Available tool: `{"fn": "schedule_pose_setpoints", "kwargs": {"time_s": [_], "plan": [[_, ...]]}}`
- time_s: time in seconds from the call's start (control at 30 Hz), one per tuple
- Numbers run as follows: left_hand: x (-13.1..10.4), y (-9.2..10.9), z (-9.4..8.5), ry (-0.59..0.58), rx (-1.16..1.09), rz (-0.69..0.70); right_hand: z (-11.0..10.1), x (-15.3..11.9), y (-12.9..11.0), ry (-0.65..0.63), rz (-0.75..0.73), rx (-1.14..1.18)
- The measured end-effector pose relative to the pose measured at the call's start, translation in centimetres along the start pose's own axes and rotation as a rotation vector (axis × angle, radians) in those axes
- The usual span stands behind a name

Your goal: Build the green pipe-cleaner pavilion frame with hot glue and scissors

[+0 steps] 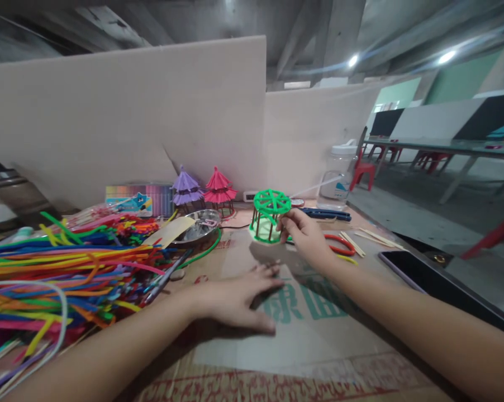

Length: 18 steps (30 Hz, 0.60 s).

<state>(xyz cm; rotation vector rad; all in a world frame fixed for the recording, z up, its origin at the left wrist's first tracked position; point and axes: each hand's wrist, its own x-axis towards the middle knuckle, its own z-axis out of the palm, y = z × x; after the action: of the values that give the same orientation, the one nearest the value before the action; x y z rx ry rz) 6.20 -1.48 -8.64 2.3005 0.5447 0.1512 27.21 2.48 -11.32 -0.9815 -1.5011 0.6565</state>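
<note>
green pavilion frame (270, 216) is upright beyond the left hand (241, 298), whose fingers spread empty; the right hand (304, 231) pinches its side. it looks built up to its spoked top (272, 201); roofing seems left.

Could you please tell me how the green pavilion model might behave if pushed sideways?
The green pavilion model looks light, being an open frame. Its thin brown posts would probably flex or lean. The wide, flat base should make it slide rather than roll.
</note>
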Motion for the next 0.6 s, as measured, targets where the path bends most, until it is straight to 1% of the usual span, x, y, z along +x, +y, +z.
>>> {"fn": "schedule_pose_setpoints", "kwargs": {"time_s": [0.03, 0.07, 0.1, 0.13, 0.17, 0.23, 0.27, 0.3, 0.33, 0.37, 0.4, 0.43, 0.5, 0.53, 0.6], "plan": [[-0.6, 0.1, -0.7, -0.161, -0.061, 0.024, 0.3, -0.2, 0.1, -0.025, 0.006, -0.019], [-1.3, 0.2, -1.6, -0.310, -0.168, 0.029, 0.5, -0.4, 0.2, -0.048, 0.011, -0.040], [-1.9, 0.5, -2.5, -0.359, -0.261, -0.007, 0.8, -0.6, 0.3, -0.063, 0.015, -0.055], [-2.4, 0.7, -3.4, -0.257, -0.286, -0.040, 1.0, -0.8, 0.4, -0.078, 0.017, -0.064], [-2.7, 0.7, -4.2, -0.081, -0.250, -0.067, 1.2, -1.0, 0.6, -0.091, 0.016, -0.068], [-2.8, 0.1, -5.6, 0.450, -0.086, -0.065, 1.5, -1.4, 0.8, -0.117, 0.000, -0.078], [-2.7, -0.6, -6.1, 0.659, -0.039, -0.073, 1.7, -1.7, 0.9, -0.132, -0.007, -0.086], [-2.4, -1.5, -6.2, 0.819, 0.005, -0.070, 1.8, -1.9, 1.0, -0.149, -0.008, -0.090], [-2.1, -2.6, -6.1, 0.890, 0.053, -0.071, 1.9, -2.1, 1.0, -0.166, 0.001, -0.085], [-1.8, -3.6, -5.7, 0.884, 0.068, -0.053, 2.0, -2.3, 1.1, -0.183, 0.018, -0.075], [-1.4, -4.7, -5.1, 0.856, 0.029, -0.033, 2.1, -2.5, 1.1, -0.200, 0.040, -0.068], [-1.1, -5.6, -4.3, 0.805, -0.048, -0.014, 2.2, -2.7, 1.1, -0.219, 0.064, -0.067], [-0.5, -6.8, -2.7, 0.686, -0.199, -0.017, 2.2, -2.9, 1.1, -0.266, 0.108, -0.087], [-0.3, -7.2, -1.9, 0.679, -0.241, -0.013, 2.2, -3.0, 1.1, -0.283, 0.121, -0.106], [0.0, -7.5, -0.8, 0.698, -0.248, -0.009, 2.2, -3.1, 1.1, -0.297, 0.135, -0.147]]}}
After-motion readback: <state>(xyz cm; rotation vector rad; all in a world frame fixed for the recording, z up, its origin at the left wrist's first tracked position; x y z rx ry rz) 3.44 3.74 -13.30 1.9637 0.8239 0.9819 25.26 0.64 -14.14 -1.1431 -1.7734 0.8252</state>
